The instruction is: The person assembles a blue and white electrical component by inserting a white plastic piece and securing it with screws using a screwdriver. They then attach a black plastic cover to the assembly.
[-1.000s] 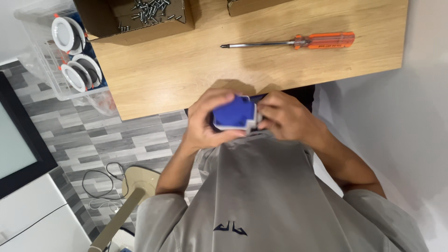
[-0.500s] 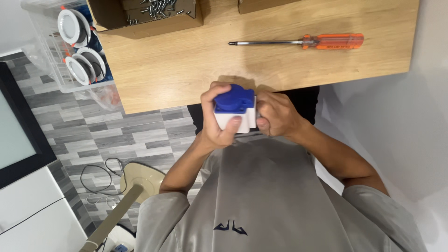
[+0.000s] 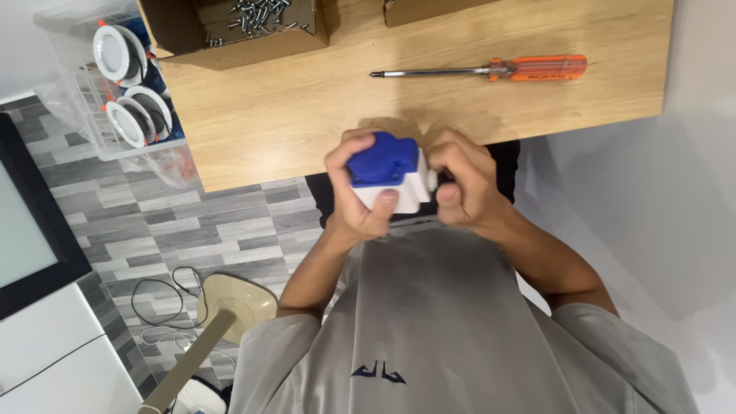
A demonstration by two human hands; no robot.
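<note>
Held between both hands just off the tabletop (image 3: 322, 130) edge, the blue-and-white socket box (image 3: 387, 175) sits gripped in the left hand (image 3: 366, 192), the right hand (image 3: 464, 184) clenched against its right side, the orange screwdriver (image 3: 491, 70) lying crosswise beyond them.

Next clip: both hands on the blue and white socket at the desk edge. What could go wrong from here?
1. The socket is held off the desk edge, over the lap; if the left hand slips, it likely drops to the floor.
2. The right hand pinches a small white part at its side; it could pop off and get lost.
3. The screwdriver lies loose and might roll.
</note>
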